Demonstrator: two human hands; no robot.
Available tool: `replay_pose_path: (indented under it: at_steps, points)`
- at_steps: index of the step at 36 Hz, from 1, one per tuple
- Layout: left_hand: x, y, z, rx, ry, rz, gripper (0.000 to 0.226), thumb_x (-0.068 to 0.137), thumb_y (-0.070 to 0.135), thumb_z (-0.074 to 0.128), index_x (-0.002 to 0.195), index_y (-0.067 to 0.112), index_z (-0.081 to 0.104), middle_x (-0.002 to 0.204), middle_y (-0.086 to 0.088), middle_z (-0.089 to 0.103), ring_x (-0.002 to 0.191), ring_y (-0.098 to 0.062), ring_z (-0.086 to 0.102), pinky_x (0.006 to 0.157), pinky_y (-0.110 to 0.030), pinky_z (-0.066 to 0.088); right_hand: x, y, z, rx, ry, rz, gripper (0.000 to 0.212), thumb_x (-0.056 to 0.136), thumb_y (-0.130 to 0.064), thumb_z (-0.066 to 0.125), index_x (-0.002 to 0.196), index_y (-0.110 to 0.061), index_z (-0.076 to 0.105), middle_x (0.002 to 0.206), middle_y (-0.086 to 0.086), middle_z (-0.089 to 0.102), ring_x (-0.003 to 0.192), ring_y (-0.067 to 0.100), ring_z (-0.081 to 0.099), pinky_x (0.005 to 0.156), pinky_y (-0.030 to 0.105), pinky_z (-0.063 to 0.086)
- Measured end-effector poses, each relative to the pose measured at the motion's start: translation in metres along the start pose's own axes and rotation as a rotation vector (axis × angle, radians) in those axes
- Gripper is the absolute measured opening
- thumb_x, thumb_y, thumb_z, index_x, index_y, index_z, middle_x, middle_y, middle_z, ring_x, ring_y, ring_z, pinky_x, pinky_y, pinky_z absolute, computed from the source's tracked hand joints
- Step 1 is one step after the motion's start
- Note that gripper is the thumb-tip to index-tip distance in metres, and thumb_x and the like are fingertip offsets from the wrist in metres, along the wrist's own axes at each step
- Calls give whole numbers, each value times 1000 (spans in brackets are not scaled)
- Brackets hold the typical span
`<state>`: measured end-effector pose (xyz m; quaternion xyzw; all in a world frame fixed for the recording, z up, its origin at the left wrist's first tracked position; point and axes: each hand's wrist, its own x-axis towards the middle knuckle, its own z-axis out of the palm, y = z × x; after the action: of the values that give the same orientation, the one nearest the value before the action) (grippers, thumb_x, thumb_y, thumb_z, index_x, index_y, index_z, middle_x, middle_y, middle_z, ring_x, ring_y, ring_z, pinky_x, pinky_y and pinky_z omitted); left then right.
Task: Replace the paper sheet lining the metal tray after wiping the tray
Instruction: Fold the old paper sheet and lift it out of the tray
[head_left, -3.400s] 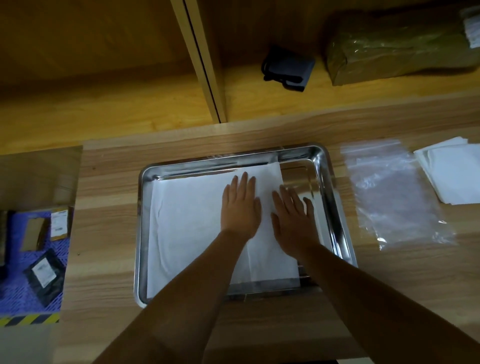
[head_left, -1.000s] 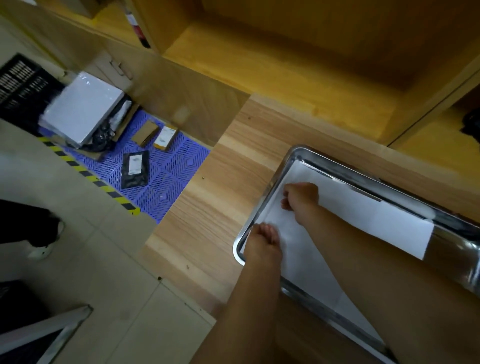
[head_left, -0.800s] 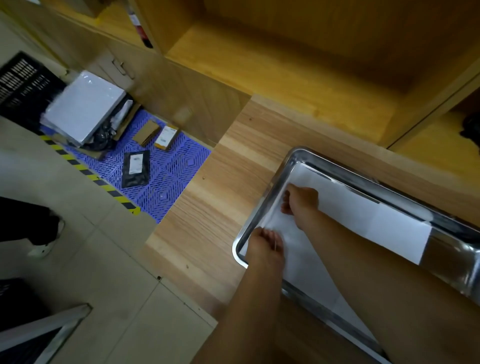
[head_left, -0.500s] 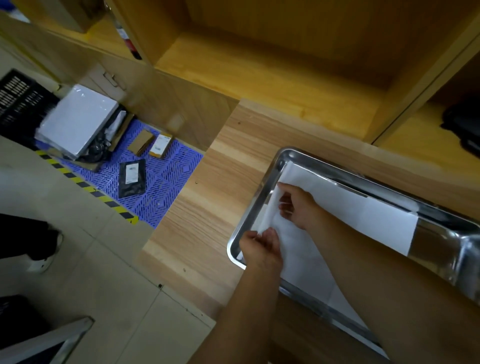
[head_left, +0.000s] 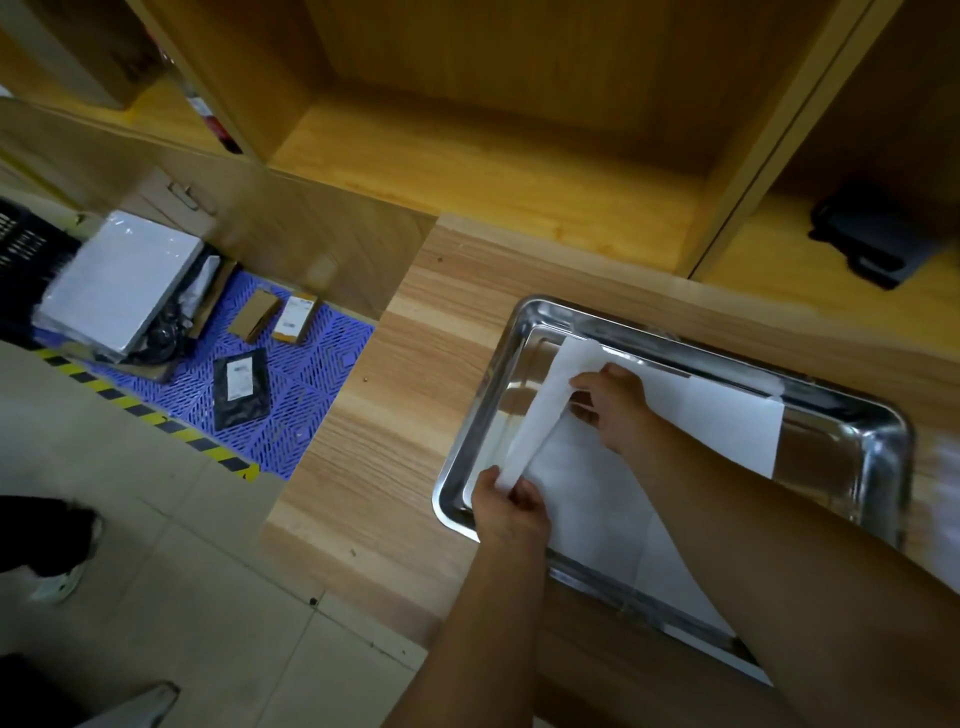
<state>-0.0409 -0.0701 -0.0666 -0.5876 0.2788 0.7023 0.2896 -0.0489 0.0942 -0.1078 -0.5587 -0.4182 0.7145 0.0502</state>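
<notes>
A shiny metal tray (head_left: 852, 415) lies on the wooden counter at the right. A white paper sheet (head_left: 727, 415) lines most of its floor; its left edge is lifted off the tray and curls upward. My left hand (head_left: 511, 506) pinches the near left corner of that sheet at the tray's near left corner. My right hand (head_left: 613, 402) grips the raised left edge farther back. Bare tray bottom shows under the lifted edge and at the far right end. My forearms hide part of the sheet.
The wooden counter (head_left: 405, 415) ends just left of the tray, with tiled floor below. On the floor lie a blue mat (head_left: 306, 384) with small packages and a white box (head_left: 119, 286). Yellow shelf compartments stand behind the tray; a dark object (head_left: 872, 239) sits at the back right.
Both hands went from pressing flat on the sheet to gripping its left edge. That edge has risen off the tray floor. The view swung left, then back a little.
</notes>
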Motion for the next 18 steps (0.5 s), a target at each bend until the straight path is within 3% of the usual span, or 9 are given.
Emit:
replay_pose_path:
  at_steps: [2, 5, 7, 11, 14, 18]
  points:
    - [-3, -2, -1, -8, 19, 0, 14, 89, 15, 66, 87, 3, 57, 79, -10, 60, 65, -19, 61, 47, -25, 57, 3, 0, -3, 7, 12, -2, 35, 84, -2, 65, 119, -7, 60, 111, 18, 65, 95, 31, 66, 70, 34, 59]
    - [-7, -10, -3, 15, 56, 15, 16, 91, 14, 66, 96, 2, 56, 86, -13, 61, 84, -25, 66, 77, -33, 61, 7, 1, -5, 14, 23, -2, 38, 83, -6, 68, 121, -9, 62, 115, 17, 65, 100, 33, 65, 79, 40, 60]
    - [-7, -15, -7, 39, 83, 25, 23, 90, 12, 68, 107, 5, 54, 90, -14, 59, 93, -30, 65, 83, -37, 60, 7, 2, -5, 5, 32, -11, 38, 83, -12, 71, 121, -10, 62, 114, 15, 66, 100, 34, 66, 85, 45, 59]
    - [-16, -27, -15, 101, 78, 37, 29, 87, 10, 71, 110, 7, 53, 94, -16, 57, 86, -33, 63, 57, -35, 61, 6, 0, -3, -78, 105, -95, 22, 84, -19, 71, 104, -15, 63, 105, 12, 67, 95, 31, 66, 87, 45, 58]
    - [-17, -34, -19, 180, 84, 33, 19, 87, 7, 72, 92, 5, 53, 87, -16, 57, 92, -34, 63, 67, -36, 59, 4, -3, -3, -240, 183, -230, 10, 84, -16, 69, 94, -15, 66, 90, 7, 66, 87, 30, 65, 83, 40, 58]
    - [-14, -42, -26, 300, 129, 68, 23, 88, 5, 69, 98, 6, 49, 85, -12, 52, 75, -28, 57, 61, -34, 54, 4, -2, -3, -445, 279, -321, 7, 80, -14, 61, 83, -13, 68, 83, 6, 68, 79, 29, 64, 67, 27, 45]
